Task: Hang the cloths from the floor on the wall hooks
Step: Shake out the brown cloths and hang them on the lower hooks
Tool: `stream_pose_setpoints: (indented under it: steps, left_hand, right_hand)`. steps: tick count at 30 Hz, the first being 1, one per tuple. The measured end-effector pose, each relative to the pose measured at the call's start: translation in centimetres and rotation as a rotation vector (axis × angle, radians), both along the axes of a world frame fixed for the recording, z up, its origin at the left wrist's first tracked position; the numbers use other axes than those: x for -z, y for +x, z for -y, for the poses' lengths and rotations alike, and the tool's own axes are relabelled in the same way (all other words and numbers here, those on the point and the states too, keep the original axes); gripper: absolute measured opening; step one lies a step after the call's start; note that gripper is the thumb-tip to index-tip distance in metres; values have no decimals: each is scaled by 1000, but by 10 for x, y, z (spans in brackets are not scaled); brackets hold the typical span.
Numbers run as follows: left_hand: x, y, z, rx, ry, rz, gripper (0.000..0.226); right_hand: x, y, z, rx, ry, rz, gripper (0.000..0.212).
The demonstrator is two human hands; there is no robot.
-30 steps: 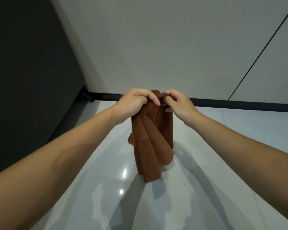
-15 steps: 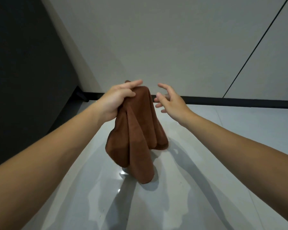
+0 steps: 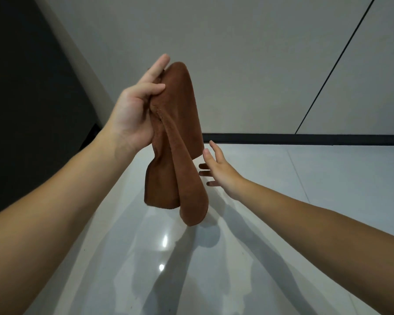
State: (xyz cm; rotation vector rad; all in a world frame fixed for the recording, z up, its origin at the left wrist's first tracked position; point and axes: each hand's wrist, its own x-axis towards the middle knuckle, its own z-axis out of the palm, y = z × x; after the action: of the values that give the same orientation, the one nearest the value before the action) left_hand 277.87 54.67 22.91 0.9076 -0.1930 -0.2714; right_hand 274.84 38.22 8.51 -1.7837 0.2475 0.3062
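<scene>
A brown cloth (image 3: 180, 142) hangs in folds in the air in front of the white wall (image 3: 237, 53). My left hand (image 3: 134, 110) holds its upper part, the thumb pressing the fabric against the fingers, with the index finger pointing up along the cloth's top. My right hand (image 3: 218, 171) is lower and to the right of the cloth, fingers spread, holding nothing and just short of the cloth's right edge. No wall hook is in view.
A glossy white tiled floor (image 3: 282, 201) lies below, with a black skirting strip (image 3: 305, 139) where it meets the wall. A dark panel (image 3: 21, 87) stands on the left. A thin dark seam (image 3: 334, 64) runs up the wall on the right.
My right hand let go of the cloth and dropped to the lower right. My left hand raised the cloth higher, up in front of the wall.
</scene>
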Motion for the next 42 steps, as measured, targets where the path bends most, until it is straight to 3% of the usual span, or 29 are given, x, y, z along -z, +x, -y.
stream_pose_setpoints:
  steps: [13,18,20,24,28,31,36,39,42]
  left_hand:
    - [-3,-4,-6,35,-121,-5,53]
    - [-3,-6,-2,63,-25,13,51]
    - [1,-3,-5,16,33,16,48]
    - [17,11,-26,-212,258,23,37]
    - [40,23,-49,-410,489,-82,20]
    - [59,31,-64,-533,602,-209,26]
    - [72,45,-73,-477,568,-337,27]
    - [74,52,-69,-364,451,-395,24]
    - [82,56,-63,-183,516,-484,15]
  right_hand:
    - [2,9,3,169,259,101,57]
    - [6,21,5,220,572,29,53]
    - [-3,23,5,250,610,52,44]
    - [-19,29,19,258,546,192,27]
    - [-35,37,44,290,283,379,26]
    - [-49,45,64,385,192,465,26]
    - [-66,54,87,324,238,369,38]
    - [-67,57,95,249,170,370,45]
    - [-69,60,99,213,125,433,46]
